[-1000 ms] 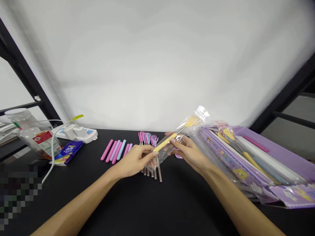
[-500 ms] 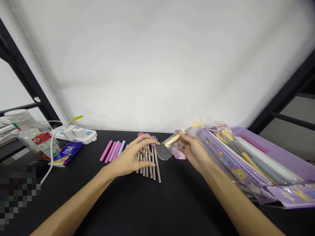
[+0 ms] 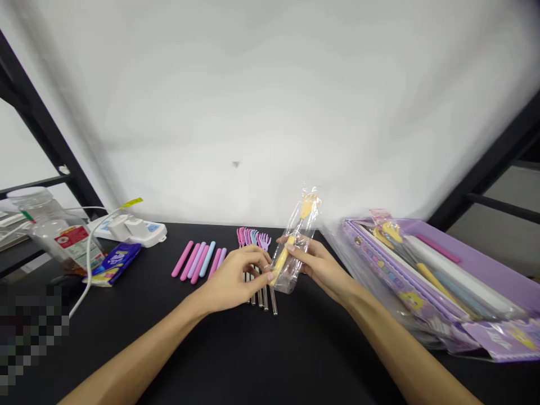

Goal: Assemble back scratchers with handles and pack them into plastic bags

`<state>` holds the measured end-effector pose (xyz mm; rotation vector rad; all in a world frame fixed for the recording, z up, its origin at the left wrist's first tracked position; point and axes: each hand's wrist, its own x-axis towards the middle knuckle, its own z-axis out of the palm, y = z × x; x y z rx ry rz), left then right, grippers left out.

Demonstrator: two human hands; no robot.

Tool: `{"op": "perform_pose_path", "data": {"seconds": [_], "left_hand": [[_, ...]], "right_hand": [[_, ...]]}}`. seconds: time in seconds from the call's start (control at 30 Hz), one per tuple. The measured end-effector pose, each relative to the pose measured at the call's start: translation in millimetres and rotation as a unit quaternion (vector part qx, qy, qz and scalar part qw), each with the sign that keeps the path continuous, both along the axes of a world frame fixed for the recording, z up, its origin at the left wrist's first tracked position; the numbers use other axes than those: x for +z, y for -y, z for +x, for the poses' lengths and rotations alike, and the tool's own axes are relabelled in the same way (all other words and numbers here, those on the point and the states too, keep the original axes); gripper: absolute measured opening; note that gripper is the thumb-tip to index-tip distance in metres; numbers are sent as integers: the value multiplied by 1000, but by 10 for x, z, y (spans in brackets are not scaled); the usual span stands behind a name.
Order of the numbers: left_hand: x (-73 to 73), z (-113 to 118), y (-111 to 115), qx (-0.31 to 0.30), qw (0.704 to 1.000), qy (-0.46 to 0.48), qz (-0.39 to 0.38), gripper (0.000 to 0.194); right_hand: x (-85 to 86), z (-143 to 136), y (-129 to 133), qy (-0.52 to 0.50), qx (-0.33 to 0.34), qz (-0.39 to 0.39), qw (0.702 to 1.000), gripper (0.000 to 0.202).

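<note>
A yellow back scratcher [image 3: 282, 259] in a clear plastic sleeve is held tilted above the table, its hand-shaped head up and to the right. My right hand [image 3: 324, 264] grips it around the middle, thumb over the handle. The lower end of the sleeve is pinched between the thumb and fingers of my left hand [image 3: 236, 275]. Under and behind my left hand lie several metal rods [image 3: 265, 298] with pink, blue and purple claw heads [image 3: 253, 237], partly hidden. To their left are several loose pink, purple and blue handles [image 3: 196, 261].
At right stands a purple box [image 3: 472, 247] with more wrapped back scratchers, clear plastic bunched along its side. A white power strip [image 3: 154, 233], a blue packet [image 3: 118, 261] and a clear jar [image 3: 70, 239] with a label sit at left. A white wall backs the black table.
My right hand has brought the wrapped back scratcher left and turned it more upright. My left hand, apart from it before, has closed on the sleeve's lower end.
</note>
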<state>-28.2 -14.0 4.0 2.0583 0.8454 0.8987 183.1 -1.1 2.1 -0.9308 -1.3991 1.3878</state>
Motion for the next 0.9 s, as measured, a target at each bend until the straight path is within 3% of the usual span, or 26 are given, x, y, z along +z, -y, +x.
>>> {"op": "perform_pose_path", "data": {"seconds": [0.17,0.33,0.47,0.67,0.77,0.9], "left_hand": [[-48,28,-1,5,990,65,-123,20],[-32,12,17,4,982,89,-166,34],[-9,-8,-3,16,987,68,-147,27],[99,-34,-18,114,990,83,20,38],[96,-23,-23,110,987,114,7,43],[29,-10,-57,116,976,177,-46,41]], "right_hand": [[15,-9,34,9,19,10,1000,44],[39,-19,66,39,99,2,994,76],[3,23,55,47,133,-20,990,81],[1,70,135,148,254,-73,953,74],[46,44,191,181,329,-104,921,68],[53,26,200,209,381,-146,889,70]]}}
